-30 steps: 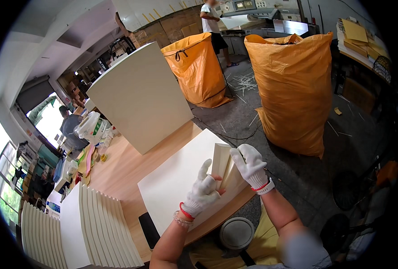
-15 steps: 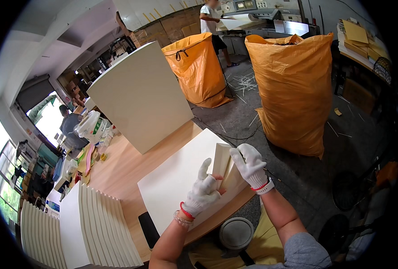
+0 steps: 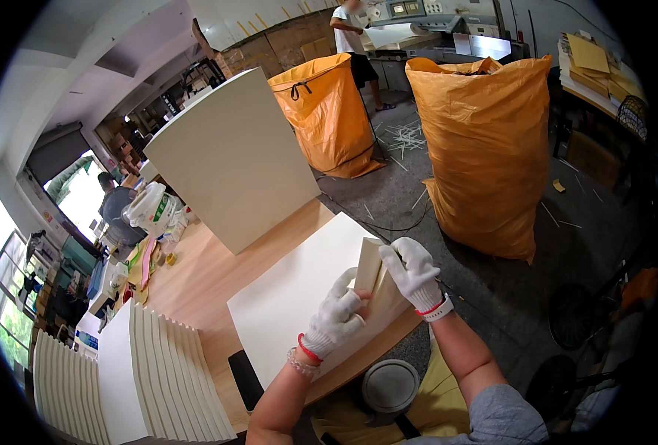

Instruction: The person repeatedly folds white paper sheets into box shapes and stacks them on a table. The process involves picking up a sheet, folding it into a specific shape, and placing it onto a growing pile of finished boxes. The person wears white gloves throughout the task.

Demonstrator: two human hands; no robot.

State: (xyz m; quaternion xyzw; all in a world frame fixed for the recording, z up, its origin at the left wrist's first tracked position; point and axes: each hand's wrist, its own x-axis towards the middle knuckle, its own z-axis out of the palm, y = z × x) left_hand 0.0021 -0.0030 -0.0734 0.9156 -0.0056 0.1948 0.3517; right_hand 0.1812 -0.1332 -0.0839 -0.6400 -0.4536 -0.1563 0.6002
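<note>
A large white paper or card sheet [image 3: 288,300] lies on the wooden table in front of me, its right side turned up into a folded strip [image 3: 369,264]. Both hands wear white knit gloves, with some fingertips of the left one bare. My left hand [image 3: 335,315] is closed on the near part of the strip, index finger and thumb against it. At the strip's far end, my right hand [image 3: 412,273] pinches the edge with curled fingers. The fingers hide part of the fold, so I cannot tell whether the strip is a separate piece.
A tall off-white stack of sheets or boards [image 3: 232,156] stands behind the sheet. At left are fanned white folded pieces [image 3: 169,371]; a black phone-like slab [image 3: 246,380] lies nearer. Orange sacks [image 3: 481,156] stand beyond the table. A round grey stool top [image 3: 390,386] is below its edge.
My left index finger, raised before, has come down onto the folded strip. The strip leans slightly more to the right. My right hand has barely moved.
</note>
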